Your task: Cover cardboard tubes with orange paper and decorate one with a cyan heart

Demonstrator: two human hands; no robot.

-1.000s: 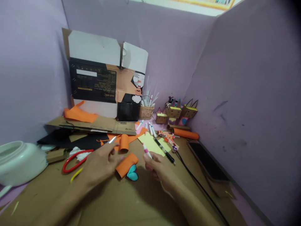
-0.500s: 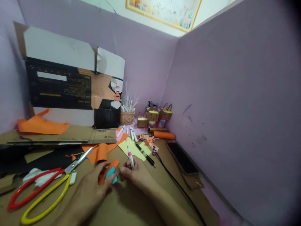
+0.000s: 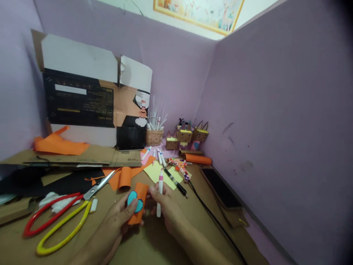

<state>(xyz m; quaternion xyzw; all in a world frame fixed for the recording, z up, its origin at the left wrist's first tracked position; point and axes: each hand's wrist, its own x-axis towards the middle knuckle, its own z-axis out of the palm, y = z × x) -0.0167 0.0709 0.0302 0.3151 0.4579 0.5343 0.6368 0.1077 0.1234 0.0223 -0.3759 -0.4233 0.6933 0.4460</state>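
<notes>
One pair of red-and-yellow-handled metal scissors (image 3: pixel 88 194) sits left of the fingers, then the left hand (image 3: pixel 116 219), half-curled, grips an orange paper tube (image 3: pixel 142 192), thumb on its blue heart-shaped piece (image 3: pixel 132 197), while the right hand (image 3: pixel 171 209) pinches a white-and-pink marker (image 3: pixel 159 209).

Soft, fairly dim light fills the purple corner, and the brightest patch is at the top, around the framed picture (image 3: pixel 198 14). Diffuse shadow darkens the counter (image 3: pixel 154 243) under and between the hands. The wide lens bends the view, and the right edge falls into a black, curved vignette. Detail is soft throughout; small print on the box panel (image 3: pixel 79 99) smears, and the faint shine on the scissor blades (image 3: pixel 100 185) is perhaps glare.
</notes>
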